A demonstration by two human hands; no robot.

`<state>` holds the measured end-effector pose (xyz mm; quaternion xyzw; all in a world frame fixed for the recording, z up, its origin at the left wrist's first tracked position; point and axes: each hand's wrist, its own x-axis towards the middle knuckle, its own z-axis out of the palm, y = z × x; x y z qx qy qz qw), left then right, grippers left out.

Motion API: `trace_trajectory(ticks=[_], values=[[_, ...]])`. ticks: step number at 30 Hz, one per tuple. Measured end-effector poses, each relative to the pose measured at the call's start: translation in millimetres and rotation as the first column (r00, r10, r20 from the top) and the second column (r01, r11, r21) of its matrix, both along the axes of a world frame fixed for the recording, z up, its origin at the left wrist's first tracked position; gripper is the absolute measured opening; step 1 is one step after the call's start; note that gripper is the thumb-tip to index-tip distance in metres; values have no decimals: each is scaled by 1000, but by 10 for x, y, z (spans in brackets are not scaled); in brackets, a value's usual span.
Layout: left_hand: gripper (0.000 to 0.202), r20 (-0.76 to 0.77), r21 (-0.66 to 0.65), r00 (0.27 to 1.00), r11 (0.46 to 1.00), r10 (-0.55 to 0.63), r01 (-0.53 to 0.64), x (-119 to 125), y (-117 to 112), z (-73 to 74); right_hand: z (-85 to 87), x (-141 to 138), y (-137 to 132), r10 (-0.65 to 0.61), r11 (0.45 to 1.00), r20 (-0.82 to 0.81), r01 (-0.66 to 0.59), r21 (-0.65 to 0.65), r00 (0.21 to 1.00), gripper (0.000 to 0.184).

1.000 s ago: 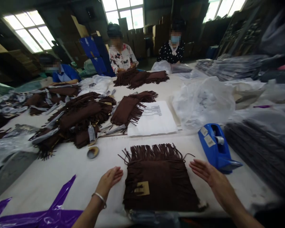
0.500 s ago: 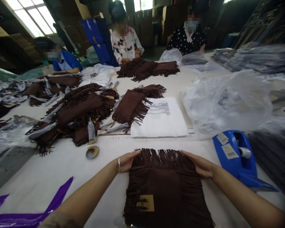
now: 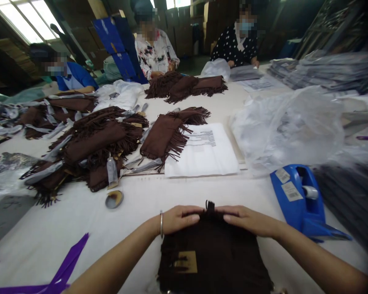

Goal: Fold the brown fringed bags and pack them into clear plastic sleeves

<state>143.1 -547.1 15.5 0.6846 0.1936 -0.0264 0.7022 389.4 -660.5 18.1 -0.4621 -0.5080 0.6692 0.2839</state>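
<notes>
At the near edge of the long white table (image 3: 79, 220), right in front of us, lies a dark brown folded fringed fabric piece (image 3: 214, 261), flat, with a square tan label (image 3: 186, 261) on its left part. Our left hand (image 3: 179, 218) and right hand (image 3: 248, 220) rest palm down on its far edge, fingers stretched out and held together, the fingertips nearly meeting at the middle. Neither hand is closed around anything. A thin silver bangle (image 3: 161, 223) sits on our left wrist. Just to the right of the piece stands a blue plastic tape dispenser (image 3: 300, 200), and to the left a small round metal lid (image 3: 114, 199) lies on the bare table. A purple plastic strip (image 3: 67, 265) crosses the near left corner. Beyond our hands is a white printed sheet (image 3: 202, 155), with a crumpled clear plastic bag (image 3: 288, 126) to its right and a heap of brown fringed pieces (image 3: 95, 143) to its left. Three seated people are on the far side, well apart from us.
</notes>
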Motion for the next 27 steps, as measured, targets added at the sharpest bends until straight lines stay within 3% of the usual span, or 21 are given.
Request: trace_trajectory(ticks=[2, 5, 7, 9, 12, 14, 16, 19, 21, 23, 25, 27], values=[[47, 41, 323, 992, 941, -119, 100, -159, -266, 53, 57, -117, -267, 50, 972, 206, -95, 214, 977, 47], [53, 51, 590, 972, 792, -230, 157, -383, -665, 3, 10, -320, -723, 23, 904, 293, -145, 402, 956, 51], [53, 39, 663, 968, 731, -249, 162, -488, -863, -44, -27, -401, -981, 9, 895, 274, -130, 426, 962, 44], [49, 44, 691, 969, 708, -245, 147, -547, -987, -54, -8, -403, -1128, -18, 910, 208, -71, 408, 978, 34], [42, 42, 693, 968, 705, -248, 150, -543, -1070, 8, 112, -296, -1049, -215, 895, 85, 162, 415, 973, 37], [36, 69, 708, 960, 692, -271, 144, -482, -1085, 92, 186, -224, -829, -361, 842, 86, 285, 459, 929, 37], [29, 141, 733, 945, 673, -296, 101, -387, -1074, 212, 210, -203, -576, -427, 800, 156, 292, 524, 891, 35], [22, 270, 747, 925, 664, -268, -26, -230, -980, 423, 133, -240, -353, -411, 795, 257, 206, 571, 875, 35], [23, 311, 741, 936, 659, -165, -130, -146, -849, 505, 17, -224, -385, -445, 798, 262, 246, 550, 857, 35], [27, 257, 772, 965, 611, -48, -176, -87, -683, 470, -137, -119, -541, -579, 763, 264, 397, 511, 771, 36], [35, 133, 841, 991, 527, 23, -125, -54, -538, 312, -309, 60, -757, -703, 697, 331, 520, 493, 629, 39], [42, 24, 891, 999, 452, 26, -33, -49, -470, 91, -475, 243, -958, -723, 688, 431, 507, 519, 540, 40]])
